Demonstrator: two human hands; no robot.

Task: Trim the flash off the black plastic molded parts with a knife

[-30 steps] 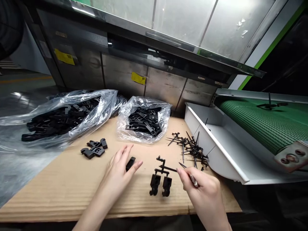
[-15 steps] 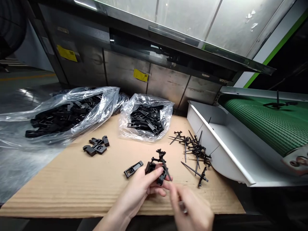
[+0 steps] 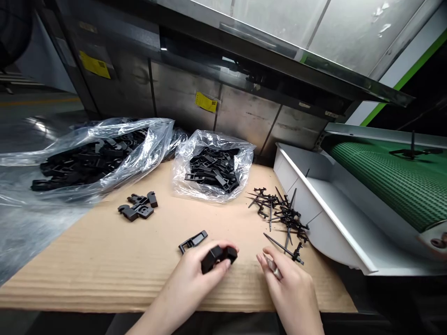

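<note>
Briefly, from our station at the bench, with 12 o'clock straight ahead: the person's left hand [image 3: 188, 279] is closed around a chunky matte-black moulded plastic part [image 3: 216, 258], fingers wrapped firmly about it, over a brown corrugated cardboard sheet [image 3: 87, 270]. The right hand [image 3: 289, 291] pinches a small silver metal tool [image 3: 271, 266] between thumb and fingertips, its exact kind too small to tell. The two hands are near each other but apart. At 12 o'clock from the left hand, just beside it, a flat black rectangular plastic frame [image 3: 193, 241] lies on the cardboard. A long thin black plastic runner [image 3: 282, 247] lies just ahead of the right hand. At 1 o'clock sits a tangled heap of black plastic runners [image 3: 281, 211]. At 10 o'clock a small group of black plastic brackets [image 3: 137, 207] lies on the sheet; behind them is a large clear polythene bag of black parts [image 3: 94, 158], and at 11 o'clock a smaller clear bag of black frames [image 3: 213, 167]. At 2 o'clock stands a white sheet-metal chute [image 3: 314, 209], beside a green textured conveyor belt [image 3: 391, 181].
</note>
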